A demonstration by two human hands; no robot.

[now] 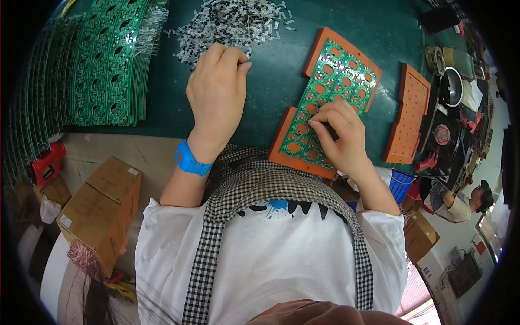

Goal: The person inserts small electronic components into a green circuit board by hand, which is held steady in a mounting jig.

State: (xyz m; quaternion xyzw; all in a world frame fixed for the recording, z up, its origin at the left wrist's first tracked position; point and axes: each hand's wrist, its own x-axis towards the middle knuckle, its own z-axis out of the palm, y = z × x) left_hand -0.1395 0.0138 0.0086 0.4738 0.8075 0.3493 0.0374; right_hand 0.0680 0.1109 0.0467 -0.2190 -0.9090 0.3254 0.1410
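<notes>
A green circuit board panel (326,85) with rows of round openings lies tilted on an orange-brown fixture plate (283,142). Over its lower half is my right hand (342,135), thumb and forefinger pinched together close to the board. Whatever is between those fingertips is too small to make out. At the near edge of a loose heap of small clear-and-black parts (230,23) is my left hand (218,89), a blue band on its wrist. Its fingers are curled down toward the heap, and the hand itself hides what they may hold.
Several green board panels (108,65) are stacked on the left of the dark green table (265,81), with more standing in a row beyond. A second orange-brown plate (409,114) lies at right. Cardboard boxes (103,208) stand below left. Another person (460,203) sits far right.
</notes>
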